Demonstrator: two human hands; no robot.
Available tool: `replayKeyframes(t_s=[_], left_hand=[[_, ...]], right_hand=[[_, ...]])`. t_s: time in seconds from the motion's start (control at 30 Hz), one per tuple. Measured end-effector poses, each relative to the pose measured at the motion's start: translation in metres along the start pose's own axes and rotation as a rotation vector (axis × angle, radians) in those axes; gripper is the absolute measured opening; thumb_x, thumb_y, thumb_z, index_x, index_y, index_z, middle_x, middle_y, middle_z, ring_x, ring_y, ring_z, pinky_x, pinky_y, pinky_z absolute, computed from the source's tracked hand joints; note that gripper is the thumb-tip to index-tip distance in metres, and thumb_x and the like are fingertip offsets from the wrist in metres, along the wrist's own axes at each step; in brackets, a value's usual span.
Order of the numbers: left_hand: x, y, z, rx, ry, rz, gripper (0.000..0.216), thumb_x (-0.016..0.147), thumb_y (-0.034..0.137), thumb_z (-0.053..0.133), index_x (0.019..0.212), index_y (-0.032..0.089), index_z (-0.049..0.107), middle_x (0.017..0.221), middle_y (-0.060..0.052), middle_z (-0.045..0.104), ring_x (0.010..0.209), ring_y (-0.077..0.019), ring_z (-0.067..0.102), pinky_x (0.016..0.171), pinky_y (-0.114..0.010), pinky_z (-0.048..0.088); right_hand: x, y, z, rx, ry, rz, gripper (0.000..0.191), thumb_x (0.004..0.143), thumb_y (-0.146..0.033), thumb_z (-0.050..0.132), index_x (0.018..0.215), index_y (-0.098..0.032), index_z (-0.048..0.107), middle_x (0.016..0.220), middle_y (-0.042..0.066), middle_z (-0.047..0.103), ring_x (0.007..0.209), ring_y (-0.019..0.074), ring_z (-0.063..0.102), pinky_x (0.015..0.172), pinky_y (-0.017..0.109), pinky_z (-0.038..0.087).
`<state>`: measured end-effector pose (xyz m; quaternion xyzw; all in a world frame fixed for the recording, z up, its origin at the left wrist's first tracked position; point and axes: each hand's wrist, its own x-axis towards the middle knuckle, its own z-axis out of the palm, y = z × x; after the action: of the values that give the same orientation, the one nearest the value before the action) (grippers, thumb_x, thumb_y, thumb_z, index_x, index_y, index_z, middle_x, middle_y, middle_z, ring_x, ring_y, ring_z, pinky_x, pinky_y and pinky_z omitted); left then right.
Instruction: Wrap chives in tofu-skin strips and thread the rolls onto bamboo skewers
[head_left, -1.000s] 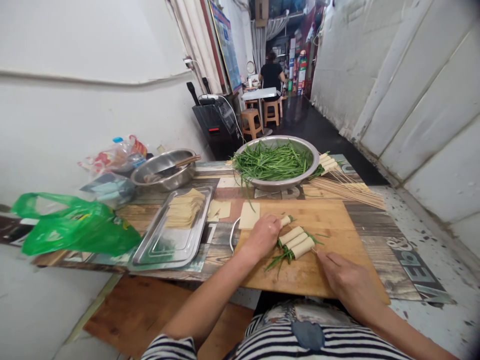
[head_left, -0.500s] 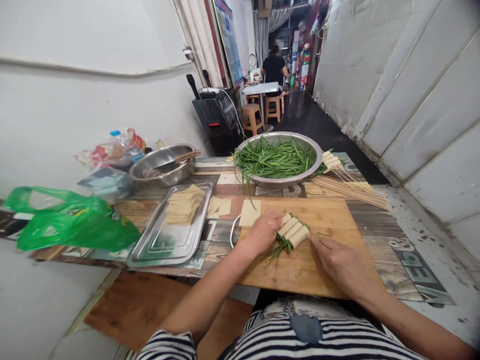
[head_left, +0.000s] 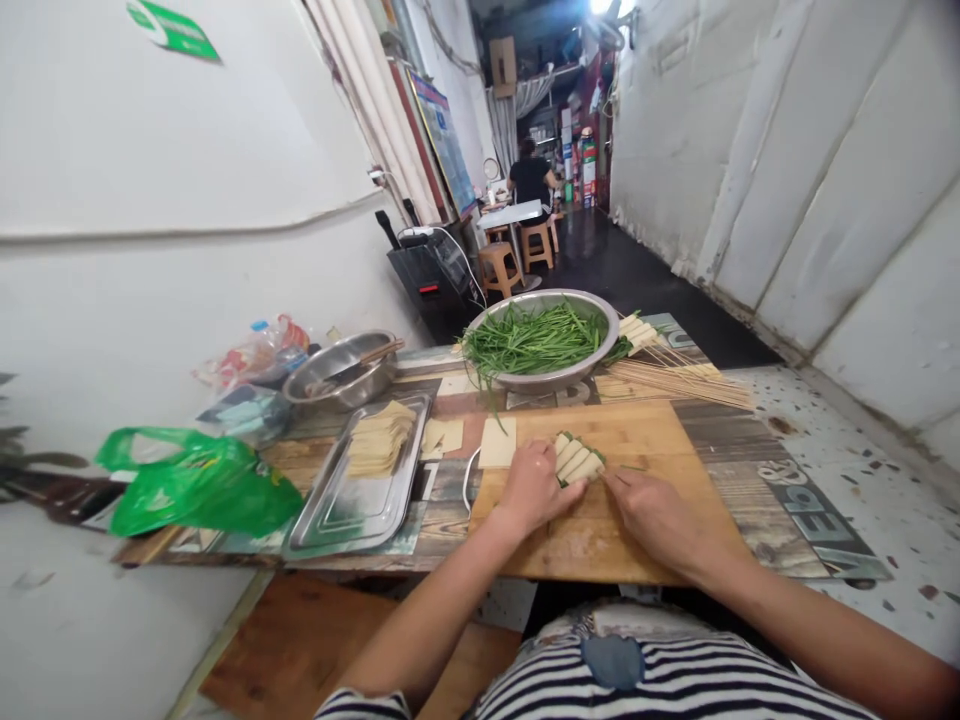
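Several tofu-skin rolls [head_left: 576, 460] filled with green chives lie side by side on a wooden cutting board [head_left: 645, 520]. My left hand [head_left: 534, 488] rests on the board with its fingers curled against the rolls' left side. My right hand [head_left: 651, 516] is just right of the rolls, its fingers pinched at their near end; what they pinch is too small to make out. A flat square of tofu skin [head_left: 498, 442] lies on the board beyond my left hand.
A metal bowl of chives [head_left: 541, 342], bamboo skewers [head_left: 679, 382], finished rolls [head_left: 637, 331], a steel tray with tofu sheets [head_left: 360, 480], a smaller metal bowl [head_left: 342, 370] and a green plastic bag [head_left: 196, 494] are on the table. A person sits far down the corridor [head_left: 531, 178].
The rolls were spread apart with chive ends sticking out; now both hands have pushed them into a tight bundle, farther from me. The camera tilted up.
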<state>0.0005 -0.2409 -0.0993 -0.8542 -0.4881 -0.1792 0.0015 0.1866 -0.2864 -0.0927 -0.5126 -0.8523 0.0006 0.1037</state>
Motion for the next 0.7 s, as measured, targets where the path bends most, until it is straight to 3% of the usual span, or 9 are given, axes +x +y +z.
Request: replayKeyframes(t_s=[0.13, 0.27, 0.47, 0.6, 0.7], left_hand=[[-0.002, -0.003, -0.003, 0.003, 0.036, -0.018, 0.030, 0.071, 0.043, 0.069, 0.080, 0.016, 0.061, 0.080, -0.009, 0.062, 0.082, -0.0246, 0.060, 0.075, -0.037, 0.052], [0.015, -0.005, -0.001, 0.043, 0.108, -0.019, 0.025, 0.069, 0.039, 0.069, 0.080, 0.017, 0.061, 0.078, -0.006, 0.063, 0.078, -0.0227, 0.059, 0.073, -0.036, 0.051], [0.054, 0.018, 0.029, 0.127, 0.167, -0.024, 0.033, 0.068, 0.043, 0.068, 0.086, 0.016, 0.063, 0.082, -0.008, 0.063, 0.082, -0.0242, 0.059, 0.076, -0.037, 0.049], [0.048, 0.038, 0.045, 0.055, 0.198, -0.063, 0.036, 0.069, 0.041, 0.069, 0.094, 0.017, 0.062, 0.087, -0.009, 0.064, 0.085, -0.0261, 0.059, 0.077, -0.039, 0.050], [0.040, 0.045, 0.045, 0.009, 0.175, -0.125, 0.046, 0.071, 0.042, 0.070, 0.107, 0.015, 0.060, 0.100, -0.013, 0.064, 0.095, -0.0287, 0.059, 0.083, -0.042, 0.050]], right_hand=[[0.009, -0.004, -0.003, 0.074, -0.081, 0.079, 0.034, 0.084, -0.001, 0.038, 0.100, -0.009, 0.066, 0.091, 0.013, 0.071, 0.076, 0.0188, 0.065, 0.068, 0.028, 0.045], [0.016, 0.013, -0.006, 0.103, 0.018, 0.091, 0.031, 0.086, -0.003, 0.037, 0.097, -0.011, 0.065, 0.095, 0.012, 0.069, 0.078, 0.0174, 0.063, 0.071, 0.028, 0.044], [0.018, 0.068, 0.000, 0.097, 0.020, 0.109, 0.023, 0.088, -0.013, 0.043, 0.090, -0.012, 0.066, 0.088, 0.010, 0.069, 0.077, 0.0179, 0.062, 0.068, 0.026, 0.041], [0.011, 0.114, 0.001, 0.098, 0.000, 0.095, 0.028, 0.093, -0.024, 0.043, 0.086, -0.016, 0.069, 0.090, 0.008, 0.070, 0.082, 0.0170, 0.061, 0.069, 0.024, 0.041], [0.014, 0.156, -0.008, -0.035, -0.021, 0.254, 0.029, 0.094, -0.024, 0.042, 0.091, -0.014, 0.069, 0.095, 0.011, 0.068, 0.087, 0.0171, 0.060, 0.073, 0.024, 0.041]])
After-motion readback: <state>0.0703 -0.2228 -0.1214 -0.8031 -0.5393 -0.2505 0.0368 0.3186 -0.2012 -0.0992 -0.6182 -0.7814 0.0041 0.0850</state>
